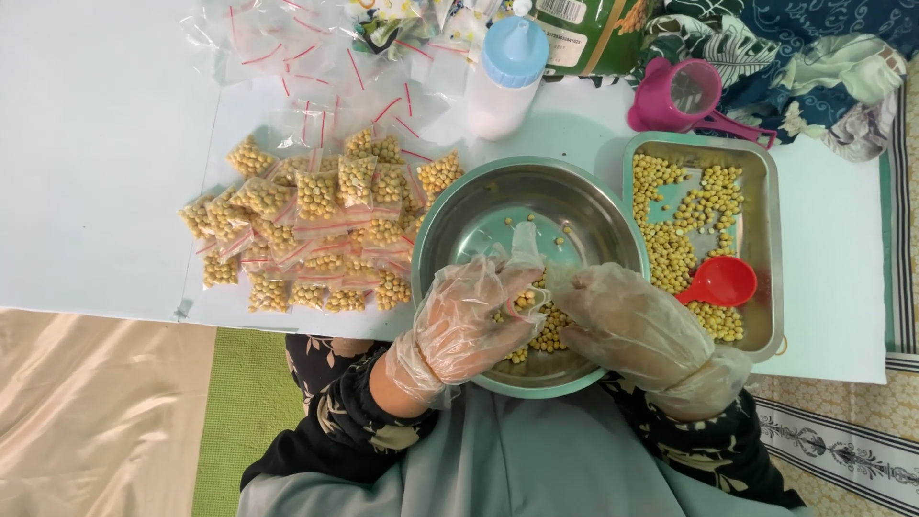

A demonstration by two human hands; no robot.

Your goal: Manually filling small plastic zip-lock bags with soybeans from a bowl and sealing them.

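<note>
beans point(536, 335) sit low in the steel bowl point(459, 215) at the table point(105, 144) edge; left hand point(469, 321) pinches a small clear bag point(526, 244), right hand point(627, 325) grips its other side. slick gloves could let it slip, scattering beans toward the filled packets point(306, 230).

PALE BLUE TABLE point(96, 144), LOADED

Near edge: round metal bowl point(574, 206), just beside it a rectangular steel tray point(771, 239). To the left, heaped small bean-filled bags point(306, 225); behind these, empty clear bags point(306, 57). Further back: white squeeze bottle point(503, 81), pink cup point(684, 96).
</note>
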